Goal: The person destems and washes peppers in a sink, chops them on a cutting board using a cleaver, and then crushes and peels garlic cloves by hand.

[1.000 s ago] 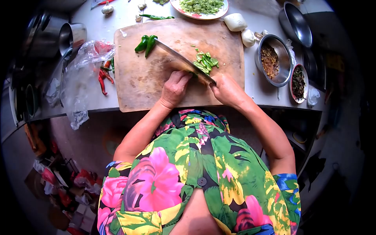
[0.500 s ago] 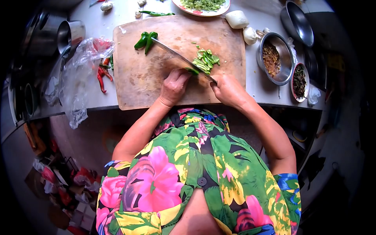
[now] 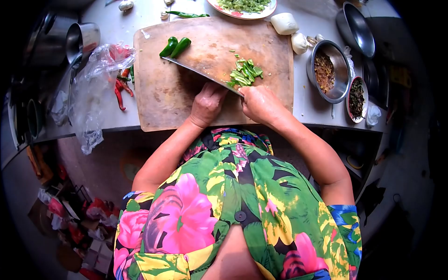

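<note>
My right hand (image 3: 261,103) grips the handle end of a kitchen knife (image 3: 200,74). The blade slants across the board to the upper left, its tip close to two green pepper pieces (image 3: 175,47). Just on the near side of the blade, my left hand (image 3: 208,103) is closed with curled fingers on a green pepper, now hidden by the knife and fingers. Sliced green pepper (image 3: 245,73) lies in a small heap beyond the blade, left of and above my right hand. All of this is on a wooden cutting board (image 3: 161,105).
Right of the board stand a metal bowl of chopped seasoning (image 3: 329,98), a small dark-filled dish (image 3: 357,100) and garlic (image 3: 299,43). A plate of chopped greens (image 3: 252,15) sits behind. On the left lie a plastic bag (image 3: 88,93) and red chilies (image 3: 121,91).
The knife has shifted left and toward me at its tip, my right hand moving left with it. The right one of the two pepper pieces has tilted. My left hand stays nearly in place.
</note>
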Available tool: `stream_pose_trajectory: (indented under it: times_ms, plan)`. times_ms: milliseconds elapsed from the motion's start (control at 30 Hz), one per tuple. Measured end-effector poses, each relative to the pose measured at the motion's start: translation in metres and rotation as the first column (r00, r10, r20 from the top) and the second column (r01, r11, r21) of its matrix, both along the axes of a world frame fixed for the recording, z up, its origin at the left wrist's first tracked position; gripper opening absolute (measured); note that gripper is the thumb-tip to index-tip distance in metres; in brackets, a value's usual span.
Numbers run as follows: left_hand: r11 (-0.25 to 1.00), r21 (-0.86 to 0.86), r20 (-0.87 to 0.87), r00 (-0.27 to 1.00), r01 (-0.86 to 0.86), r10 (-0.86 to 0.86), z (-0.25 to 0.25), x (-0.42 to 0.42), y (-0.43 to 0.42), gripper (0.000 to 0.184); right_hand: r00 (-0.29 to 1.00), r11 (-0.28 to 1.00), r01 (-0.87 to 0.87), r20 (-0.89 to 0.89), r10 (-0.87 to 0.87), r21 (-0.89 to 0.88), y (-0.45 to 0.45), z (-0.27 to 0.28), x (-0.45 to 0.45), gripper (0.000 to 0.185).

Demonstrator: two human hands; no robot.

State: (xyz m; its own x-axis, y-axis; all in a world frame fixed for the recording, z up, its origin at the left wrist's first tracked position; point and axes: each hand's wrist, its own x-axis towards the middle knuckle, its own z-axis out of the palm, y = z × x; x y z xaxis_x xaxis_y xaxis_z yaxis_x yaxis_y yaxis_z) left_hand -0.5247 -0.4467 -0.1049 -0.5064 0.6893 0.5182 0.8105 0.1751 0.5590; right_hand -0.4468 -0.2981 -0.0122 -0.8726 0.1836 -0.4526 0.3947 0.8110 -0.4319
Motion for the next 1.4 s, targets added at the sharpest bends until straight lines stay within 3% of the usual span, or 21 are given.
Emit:
stream_pose_trajectory:
  times_ms: [67, 200, 500, 633, 733, 900, 1133, 1333, 1400]
  plan:
    - [1.0, -0.014, 0.008, 1.0, 0.009, -0.009, 0.001, -0.001, 0.001, 0.023, 0.991, 0.999, 0.005, -0.135, -0.01, -0.041, 0.004, -0.006, 0.006, 0.012]
    - [1.0, 0.007, 0.036, 0.999, 0.002, -0.003, 0.002, 0.0, 0.001, 0.023, 0.988, 0.979, 0.092, -0.105, -0.112, -0.183, 0.018, -0.011, 0.011, 0.012]
    - [1.0, -0.017, -0.025, 0.999, -0.022, 0.022, 0.002, -0.001, 0.002, 0.027, 0.998, 0.996, -0.066, -0.015, 0.065, -0.057, 0.015, 0.015, 0.018, 0.009]
    - [1.0, 0.001, 0.036, 0.999, -0.002, 0.002, 0.003, -0.003, 0.002, 0.024, 0.997, 0.996, -0.074, 0.009, 0.075, -0.047, 0.019, -0.003, 0.011, 0.009]
    - [1.0, 0.015, 0.066, 0.998, 0.004, -0.005, 0.001, 0.0, 0.0, 0.022, 1.0, 0.989, 0.006, -0.025, -0.01, -0.149, 0.021, -0.001, 0.014, 0.009]
    - [1.0, -0.015, 0.014, 1.0, -0.007, 0.007, 0.004, -0.001, 0.0, 0.023, 1.0, 0.99, -0.019, -0.011, 0.018, -0.142, 0.02, 0.032, 0.021, 0.013]
    - [1.0, 0.008, -0.004, 1.0, -0.009, 0.009, 0.001, -0.003, -0.001, 0.024, 0.993, 0.992, -0.091, 0.07, 0.097, -0.091, 0.012, 0.011, 0.0, 0.012]
    - [1.0, 0.023, 0.03, 1.0, -0.007, 0.006, 0.001, -0.001, 0.0, 0.021, 0.999, 0.997, -0.04, -0.027, 0.038, -0.066, 0.01, -0.011, 0.0, 0.014]
    - [1.0, 0.031, 0.007, 1.0, 0.005, -0.006, 0.001, -0.003, 0.001, 0.02, 0.991, 0.966, 0.12, -0.036, -0.131, -0.229, 0.014, -0.014, 0.003, 0.014]
